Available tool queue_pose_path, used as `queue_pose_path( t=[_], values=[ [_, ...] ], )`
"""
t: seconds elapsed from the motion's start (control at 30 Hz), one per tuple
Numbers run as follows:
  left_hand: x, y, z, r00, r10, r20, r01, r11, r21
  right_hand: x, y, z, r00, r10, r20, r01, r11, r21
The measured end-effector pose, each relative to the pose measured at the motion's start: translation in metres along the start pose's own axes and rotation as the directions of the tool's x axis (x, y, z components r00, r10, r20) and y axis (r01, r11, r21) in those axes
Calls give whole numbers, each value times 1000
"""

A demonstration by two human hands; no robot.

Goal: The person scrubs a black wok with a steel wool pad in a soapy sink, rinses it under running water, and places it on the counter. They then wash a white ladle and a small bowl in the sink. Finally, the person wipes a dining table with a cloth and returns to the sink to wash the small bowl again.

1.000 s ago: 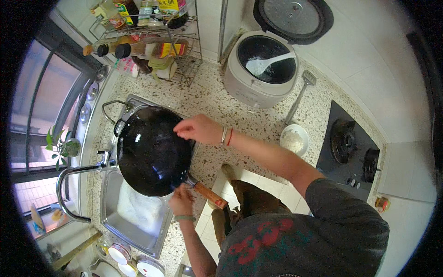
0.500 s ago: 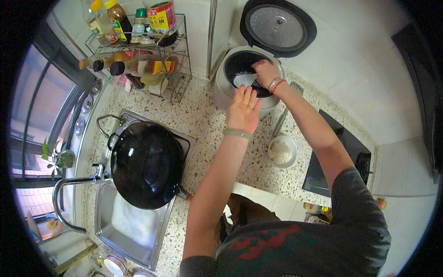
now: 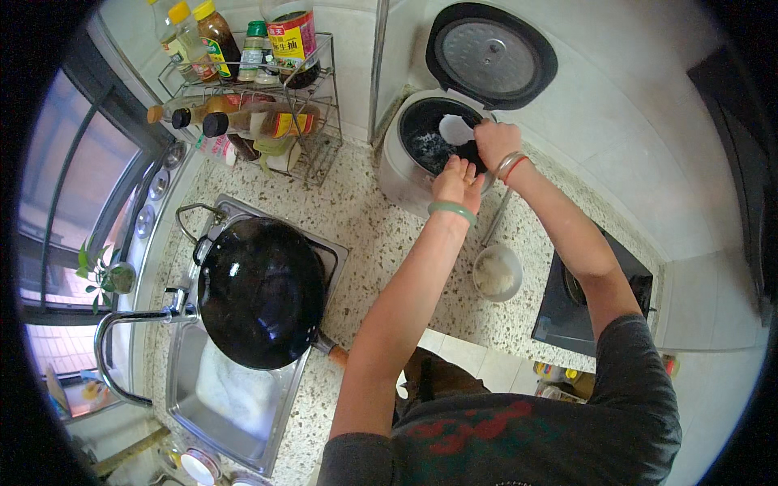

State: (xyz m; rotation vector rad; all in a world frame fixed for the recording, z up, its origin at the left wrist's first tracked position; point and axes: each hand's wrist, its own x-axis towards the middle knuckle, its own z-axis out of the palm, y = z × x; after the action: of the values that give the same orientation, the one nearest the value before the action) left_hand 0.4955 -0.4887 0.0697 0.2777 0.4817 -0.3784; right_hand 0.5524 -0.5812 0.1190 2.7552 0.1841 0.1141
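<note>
My right hand (image 3: 496, 144) is closed round the handle of a white rice paddle (image 3: 456, 130). Its broad blade hangs over the dark inner pot of the rice cooker (image 3: 403, 176). Some whitish rice (image 3: 429, 147) clings to the pot's inside. Just below the paddle, my left hand (image 3: 459, 181) reaches over the cooker's near rim, palm turned up and fingers stretched out; I see nothing in it. On the counter nearer me sits a white bowl (image 3: 519, 275) with white rice (image 3: 494, 275) in it.
The cooker's lid (image 3: 490, 57) stands raised behind. A metal utensil handle (image 3: 496, 217) lies near my right wrist. At the left, a black wok (image 3: 259, 292) rests across the sink (image 3: 182, 389). A wire rack (image 3: 324, 130) holds several bottles. A black cooktop (image 3: 559, 324) is at the right.
My right hand has moved right and lifted the paddle clear of the pot's bottom. My left hand has shifted right, close under it. The whole view has shifted slightly.
</note>
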Motion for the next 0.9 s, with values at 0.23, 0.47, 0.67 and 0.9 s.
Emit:
queue_pose_path(
  t=[0.23, 0.47, 0.67, 0.9],
  values=[
    [-57, 33, -12, 982, 31, 187, -48, 995, 89, -30, 16, 0, 989, 145, -2, -100, 692, 714],
    [-188, 134, -110, 889, 345, 301, -431, 853, 296, -154, -187, -94, 995, 23, -95, 87, 229, 969],
    [-348, 227, -273, 793, 599, -107, -569, 793, 218, -263, -396, -139, 819, -451, -354, 395, -3, 919],
    [-451, 260, -549, 505, 527, -684, -250, 847, 469, -318, -602, -47, 491, -868, 74, 208, 200, 957]
  ],
)
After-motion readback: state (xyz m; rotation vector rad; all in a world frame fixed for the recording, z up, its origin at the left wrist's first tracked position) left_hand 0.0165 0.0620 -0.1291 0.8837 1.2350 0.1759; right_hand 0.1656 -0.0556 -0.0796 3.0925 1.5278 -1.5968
